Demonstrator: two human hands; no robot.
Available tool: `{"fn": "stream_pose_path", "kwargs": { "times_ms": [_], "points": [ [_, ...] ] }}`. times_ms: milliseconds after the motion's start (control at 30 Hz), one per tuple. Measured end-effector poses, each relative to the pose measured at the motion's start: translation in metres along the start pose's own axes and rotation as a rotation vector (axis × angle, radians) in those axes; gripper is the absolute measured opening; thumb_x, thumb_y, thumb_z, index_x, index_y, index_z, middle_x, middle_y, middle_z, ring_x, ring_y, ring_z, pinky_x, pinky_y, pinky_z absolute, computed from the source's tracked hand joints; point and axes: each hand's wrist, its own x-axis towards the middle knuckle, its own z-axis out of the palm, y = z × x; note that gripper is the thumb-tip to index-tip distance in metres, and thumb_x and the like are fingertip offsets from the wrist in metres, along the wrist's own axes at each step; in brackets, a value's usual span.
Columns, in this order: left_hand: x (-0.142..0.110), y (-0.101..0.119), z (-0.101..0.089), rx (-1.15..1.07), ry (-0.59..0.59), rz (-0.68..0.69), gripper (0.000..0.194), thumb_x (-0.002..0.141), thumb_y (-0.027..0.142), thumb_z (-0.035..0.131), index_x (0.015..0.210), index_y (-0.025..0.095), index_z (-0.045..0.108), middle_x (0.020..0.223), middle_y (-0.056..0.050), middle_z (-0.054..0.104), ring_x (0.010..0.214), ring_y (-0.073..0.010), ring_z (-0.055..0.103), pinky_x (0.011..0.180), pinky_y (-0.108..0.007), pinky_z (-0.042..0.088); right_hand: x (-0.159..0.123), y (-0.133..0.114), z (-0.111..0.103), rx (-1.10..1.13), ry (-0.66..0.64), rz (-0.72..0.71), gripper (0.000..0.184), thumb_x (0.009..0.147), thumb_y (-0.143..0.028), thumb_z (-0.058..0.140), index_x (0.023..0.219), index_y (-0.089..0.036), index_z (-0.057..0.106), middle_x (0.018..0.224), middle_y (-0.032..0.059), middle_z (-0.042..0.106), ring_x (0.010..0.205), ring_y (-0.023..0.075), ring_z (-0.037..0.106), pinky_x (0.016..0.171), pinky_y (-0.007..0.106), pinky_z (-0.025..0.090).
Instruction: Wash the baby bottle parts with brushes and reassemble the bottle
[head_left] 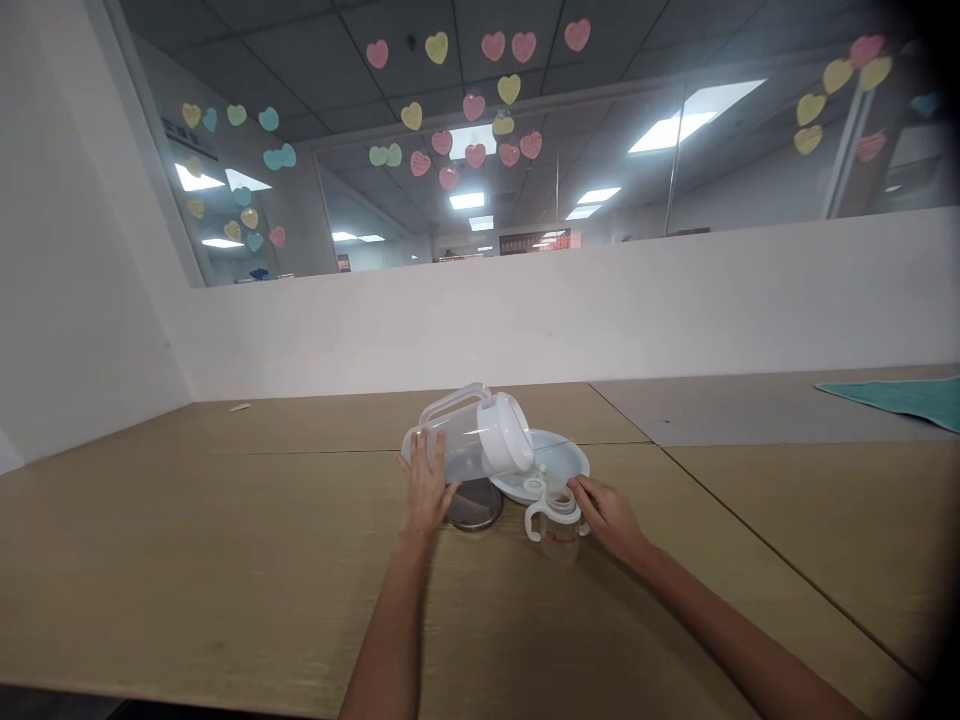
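Observation:
My left hand [426, 485] grips a clear plastic pitcher [463, 445] from the near side, fingers spread along its body. The pitcher is tilted far over, its white lid [505, 434] toward the right and its handle on top. Just below and right of the lid is a small clear cup [559, 535] with white side handles, red print and an open top. My right hand [606, 515] pinches the cup at its right side near the rim. Whether any liquid is flowing, I cannot tell.
A pale shallow dish [564, 460] sits behind the cup, with small white pieces at its near edge. Partly under the pitcher lies a round dark metal lid or plate [475, 506]. A green cloth [907, 400] is at the far right; a wall [480, 325] closes the table's back.

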Motion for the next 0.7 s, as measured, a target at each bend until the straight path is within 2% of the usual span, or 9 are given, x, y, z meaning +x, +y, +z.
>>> {"fn": "stream_pose_path", "kwargs": {
  "times_ms": [333,700],
  "points": [
    [0.002,-0.001,-0.002,-0.028,-0.014,-0.027,0.086,0.073,0.040,0.060,0.140,0.013,0.012,0.143,-0.022,0.017,0.133,-0.0361,0.014,0.102,-0.058,0.020,0.000,0.000,-0.001,0.005,-0.019,-0.005,0.037,0.092,-0.037,0.028,0.062,-0.019,0.043,0.056,-0.0006,0.049,0.053,0.0115,0.042,0.053,0.023,0.030],
    [0.003,0.006,-0.010,-0.016,-0.016,0.004,0.079,0.075,0.026,0.059,0.140,0.019,0.014,0.145,-0.017,0.015,0.134,-0.0348,0.008,0.102,-0.061,0.015,0.000,-0.001,-0.001,0.020,-0.029,0.018,0.038,0.092,-0.039,0.027,0.062,-0.020,0.042,0.055,-0.0008,0.049,0.052,0.0119,0.042,0.053,0.024,0.030]
  ]
}}
